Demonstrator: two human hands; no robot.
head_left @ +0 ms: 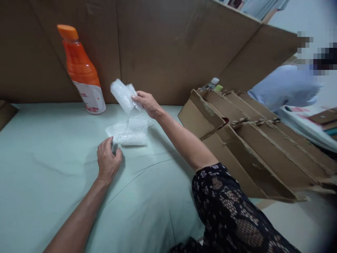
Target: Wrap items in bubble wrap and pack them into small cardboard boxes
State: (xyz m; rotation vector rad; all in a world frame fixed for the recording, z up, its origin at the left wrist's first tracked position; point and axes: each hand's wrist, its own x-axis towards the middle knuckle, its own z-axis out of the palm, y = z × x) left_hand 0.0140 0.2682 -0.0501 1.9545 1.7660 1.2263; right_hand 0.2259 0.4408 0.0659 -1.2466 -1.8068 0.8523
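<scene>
My right hand (147,103) is raised above the table and pinches a piece of clear bubble wrap (122,94), holding it up by one edge. Below it more bubble wrap (129,131) lies flat on the pale green cloth (52,158). My left hand (107,161) rests on the cloth at the near left corner of that flat wrap, fingers curled and pinched on the corner. My right arm wears a dark patterned sleeve.
An orange bottle (81,70) with a white label stands at the back left against a brown cardboard wall (163,42). Torn cardboard box dividers (252,140) lie at the right. Behind them a person in a light blue sleeve (284,86) sits near some papers.
</scene>
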